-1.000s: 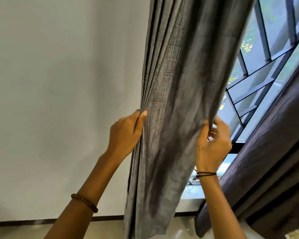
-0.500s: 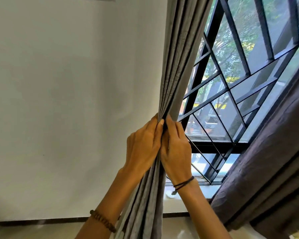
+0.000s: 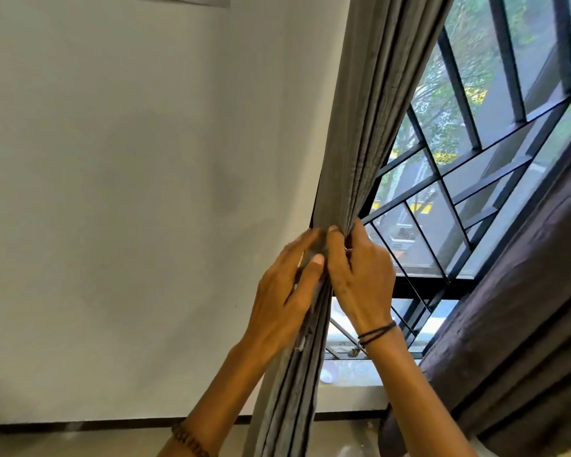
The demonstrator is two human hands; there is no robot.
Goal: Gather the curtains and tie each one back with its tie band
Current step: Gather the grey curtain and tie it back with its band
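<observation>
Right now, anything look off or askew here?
Nothing stands out. The left hand and right hand grip the grey curtain, which is gathered in even folds. The dark curtain at right shows no tie band. No tears are visible.

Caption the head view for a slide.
Left hand and right hand grip the gathered grey curtain beside a barred window; a darker curtain hangs at right.
</observation>
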